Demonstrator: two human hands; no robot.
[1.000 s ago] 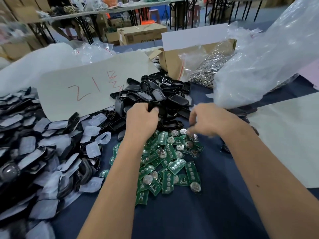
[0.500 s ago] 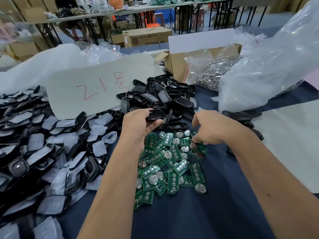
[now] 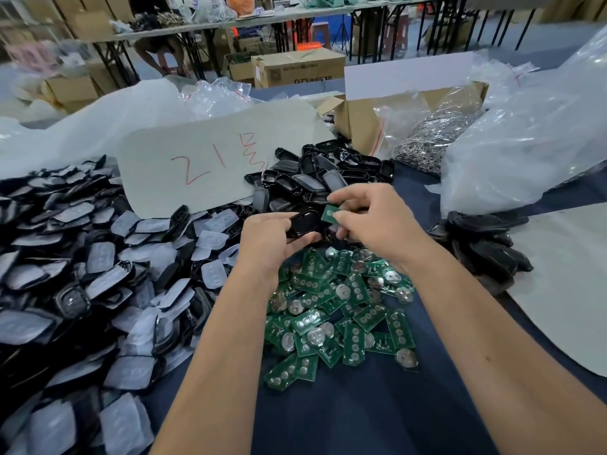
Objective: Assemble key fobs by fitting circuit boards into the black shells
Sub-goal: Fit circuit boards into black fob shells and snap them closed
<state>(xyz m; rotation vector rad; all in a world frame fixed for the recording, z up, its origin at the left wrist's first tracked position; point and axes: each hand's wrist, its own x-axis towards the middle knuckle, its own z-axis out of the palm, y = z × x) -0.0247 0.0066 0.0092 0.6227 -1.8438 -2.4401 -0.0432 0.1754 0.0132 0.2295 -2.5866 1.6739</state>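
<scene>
Black shell sits in my left hand, held above the counter; my right hand, at its 3 o'clock, pinches a green circuit board just beside it. Loose board pile at 6 o'clock, empty shells at 12.
</scene>
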